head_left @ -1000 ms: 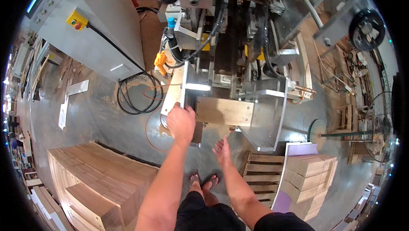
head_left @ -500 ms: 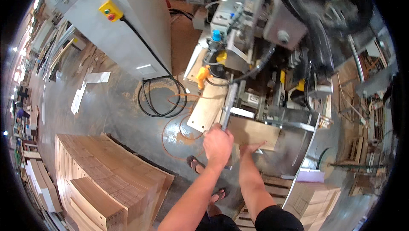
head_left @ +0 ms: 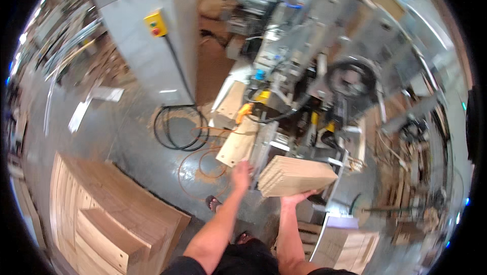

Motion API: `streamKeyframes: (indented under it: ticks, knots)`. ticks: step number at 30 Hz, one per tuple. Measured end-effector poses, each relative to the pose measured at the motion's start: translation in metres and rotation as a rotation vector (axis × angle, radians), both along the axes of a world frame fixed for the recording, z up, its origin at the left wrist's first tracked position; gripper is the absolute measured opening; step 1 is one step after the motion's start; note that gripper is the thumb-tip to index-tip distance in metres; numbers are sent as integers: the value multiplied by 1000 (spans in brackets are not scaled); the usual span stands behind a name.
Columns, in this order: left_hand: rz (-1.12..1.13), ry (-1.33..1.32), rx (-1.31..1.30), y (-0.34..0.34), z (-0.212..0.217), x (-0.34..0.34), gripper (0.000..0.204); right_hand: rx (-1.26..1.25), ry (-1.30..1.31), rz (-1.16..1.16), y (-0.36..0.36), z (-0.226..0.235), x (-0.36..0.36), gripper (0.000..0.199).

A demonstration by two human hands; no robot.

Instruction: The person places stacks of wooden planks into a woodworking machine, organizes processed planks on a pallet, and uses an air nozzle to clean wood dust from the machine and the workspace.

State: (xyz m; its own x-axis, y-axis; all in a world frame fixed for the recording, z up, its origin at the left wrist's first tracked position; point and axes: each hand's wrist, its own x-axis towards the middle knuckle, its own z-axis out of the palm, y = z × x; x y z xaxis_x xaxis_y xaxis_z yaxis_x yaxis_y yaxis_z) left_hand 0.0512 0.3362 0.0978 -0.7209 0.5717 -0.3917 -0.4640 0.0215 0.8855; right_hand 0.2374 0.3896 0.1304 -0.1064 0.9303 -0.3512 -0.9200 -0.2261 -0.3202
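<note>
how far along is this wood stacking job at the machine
Done: wooden pieces already lie stacked on the left pile. In hand: both hands, left hand and right hand, carry a bundle of boards at the machine. How much remains cannot be told.

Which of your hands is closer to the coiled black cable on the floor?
Left. The left hand is at the left end of the stack of wooden boards, lower right of the coiled black cable. The right hand supports the stack from below, farther right.
</note>
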Motion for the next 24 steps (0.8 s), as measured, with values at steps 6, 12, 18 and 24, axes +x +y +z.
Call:
streamKeyframes:
  ticks: [6, 12, 18, 24]
  knots:
    - [-410, -110, -548, -217, -26, 3, 29, -4, -170, -41, -16, 53, 21, 98]
    - [-302, -298, -941, -491, -55, 39, 37, 88, 27, 449, -47, 63, 27, 52]
    - [85, -497, -894, -605, -36, 143, 44, 77, 156, 749, -75, 94, 25, 52]
    - [113, -197, -823, -563, -54, 253, 41, 39, 201, 968, -119, 113, 31, 52]
